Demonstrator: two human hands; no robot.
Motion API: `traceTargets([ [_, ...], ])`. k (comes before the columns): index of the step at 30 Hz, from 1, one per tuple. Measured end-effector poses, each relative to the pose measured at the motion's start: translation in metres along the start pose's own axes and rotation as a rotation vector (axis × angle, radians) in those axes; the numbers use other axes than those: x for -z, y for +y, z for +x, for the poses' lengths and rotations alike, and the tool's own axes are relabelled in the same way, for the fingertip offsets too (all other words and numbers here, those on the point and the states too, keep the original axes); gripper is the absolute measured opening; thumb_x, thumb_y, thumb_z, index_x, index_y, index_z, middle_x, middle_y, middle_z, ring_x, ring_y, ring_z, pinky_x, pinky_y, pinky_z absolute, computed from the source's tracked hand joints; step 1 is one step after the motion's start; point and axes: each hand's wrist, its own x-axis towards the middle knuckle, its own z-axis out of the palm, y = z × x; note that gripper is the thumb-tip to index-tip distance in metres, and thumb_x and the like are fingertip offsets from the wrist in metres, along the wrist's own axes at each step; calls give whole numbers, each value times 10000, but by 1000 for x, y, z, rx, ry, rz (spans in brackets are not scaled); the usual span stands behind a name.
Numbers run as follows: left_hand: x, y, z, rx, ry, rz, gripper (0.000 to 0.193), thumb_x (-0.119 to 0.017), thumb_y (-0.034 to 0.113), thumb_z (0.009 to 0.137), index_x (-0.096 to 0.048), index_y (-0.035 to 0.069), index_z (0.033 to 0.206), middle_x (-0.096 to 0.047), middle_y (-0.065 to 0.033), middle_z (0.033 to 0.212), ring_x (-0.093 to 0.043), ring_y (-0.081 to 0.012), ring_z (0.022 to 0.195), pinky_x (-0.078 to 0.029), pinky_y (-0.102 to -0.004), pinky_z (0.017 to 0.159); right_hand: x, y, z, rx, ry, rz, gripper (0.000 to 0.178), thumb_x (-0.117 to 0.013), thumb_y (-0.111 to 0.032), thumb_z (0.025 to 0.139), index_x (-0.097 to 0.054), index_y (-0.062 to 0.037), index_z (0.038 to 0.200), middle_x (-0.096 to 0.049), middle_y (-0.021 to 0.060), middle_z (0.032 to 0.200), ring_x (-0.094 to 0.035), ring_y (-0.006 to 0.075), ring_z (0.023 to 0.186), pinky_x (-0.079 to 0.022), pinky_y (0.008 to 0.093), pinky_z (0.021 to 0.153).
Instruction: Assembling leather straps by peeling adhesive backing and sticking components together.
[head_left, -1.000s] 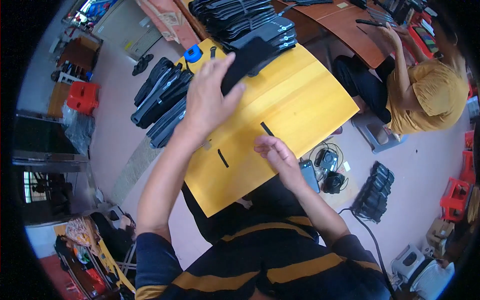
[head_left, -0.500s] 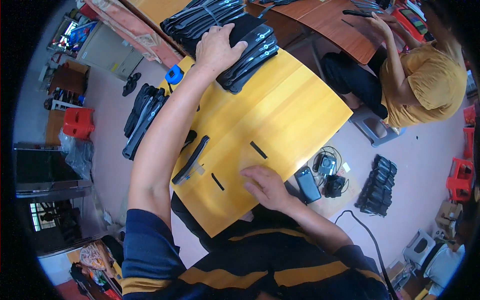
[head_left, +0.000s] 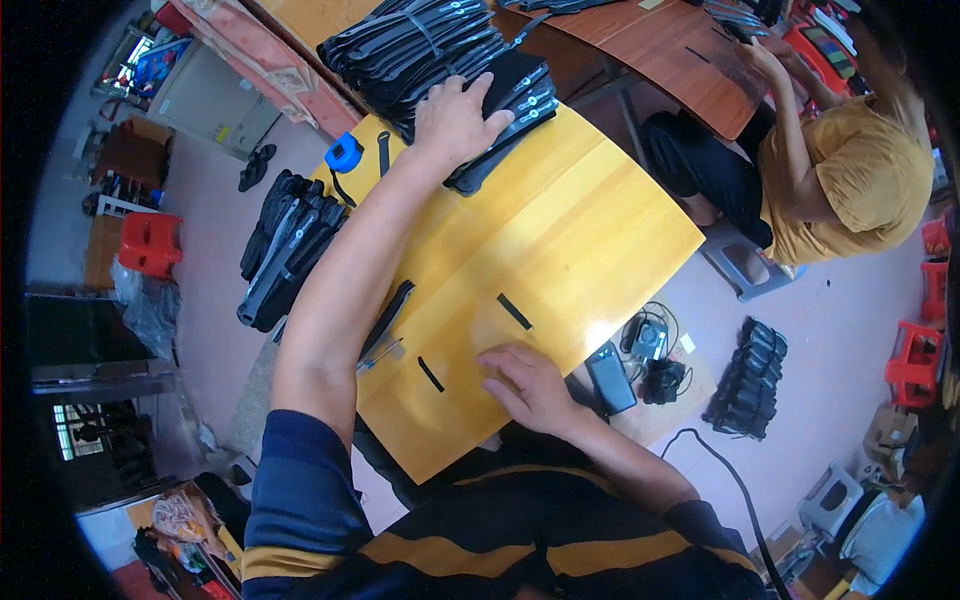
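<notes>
My left hand (head_left: 455,122) reaches across the yellow table (head_left: 590,200) and lies with fingers spread on flat black pieces (head_left: 518,82) stacked at its far edge. Beside them is a large strapped bundle of similar black pieces (head_left: 375,62). My right hand (head_left: 535,388) hovers or rests at the near right edge, fingers loosely apart, holding nothing. Two short black strips lie on the tabletop: one strip (head_left: 514,311) just beyond my right hand, another strip (head_left: 431,374) to its left. A curved black piece (head_left: 390,318) is partly hidden by my left forearm.
A blue tape measure (head_left: 343,152) and another black pile (head_left: 290,245) sit left of my left arm. At right are a phone (head_left: 610,378), a small device with cables (head_left: 648,340) and a black bundle on the floor (head_left: 748,380). A person in yellow (head_left: 870,170) works at a brown table (head_left: 640,45).
My left hand has shifted slightly toward me and to the right over the black pieces. My right hand stays nearly in place. The view has shifted a little.
</notes>
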Motion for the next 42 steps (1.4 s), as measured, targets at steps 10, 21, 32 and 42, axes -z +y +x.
traceTargets([
  [10,-4,13,-10,76,-149,89,888,-620,618,949,-317,167,1652,-509,-212,1504,-550,-403,1329,-469,-534,1071,0,-2,4,2,-13,-19,288,-696,-155,945,-661,-27,1200,-697,178,1146,-673,383,1069,-550,452,923],
  [21,-8,16,-18,44,-133,81,931,-704,555,909,-286,186,1655,-523,-205,1466,-581,-407,1256,-487,-546,1030,22,-15,22,1,51,-22,294,-705,-104,931,-673,-13,1210,-710,183,1167,-689,373,1094,-553,426,938],
  [32,-3,17,-17,36,-124,30,804,-761,488,863,-458,142,1523,-553,-188,1398,-564,-390,1262,-465,-535,1022,126,18,290,299,404,-632,504,-509,-385,1055,-589,-49,1422,-556,229,1489,-458,410,1441,-336,569,1190],
  [42,-9,10,-29,38,-32,-111,930,-812,423,810,-387,75,1560,-571,-197,1386,-594,-389,1232,-481,-536,1006,134,122,318,195,310,-769,473,-409,-430,1084,-667,-154,1370,-549,143,1513,-404,403,1468,-310,579,1202],
])
